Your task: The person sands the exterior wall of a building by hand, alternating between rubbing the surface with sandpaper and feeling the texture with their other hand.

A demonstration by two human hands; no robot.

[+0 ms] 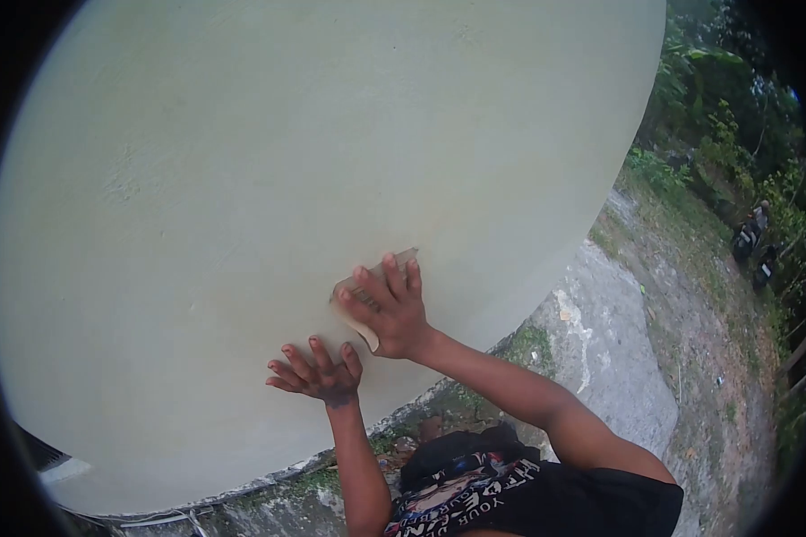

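My right hand (392, 311) lies flat with spread fingers over a sheet of sandpaper (367, 335), pressing it to the pale wall (269, 179). The sheet is brownish, with dark marks between my fingers, and its lower edge curls away from the wall. Most of its middle is hidden under the hand. To the left and a little lower, my left hand (324, 374) has its fingers spread, holds nothing, and rests on or close to the wall. Dark smudges mark its fingers and wrist.
Rough patches (121, 174) show on the wall's left part. Along its base runs mossy ground (528, 345), with a grey concrete slab (613, 349) to the right. Farther off are trees (734, 116) and parked motorbikes (752, 242), with what looks like a person there.
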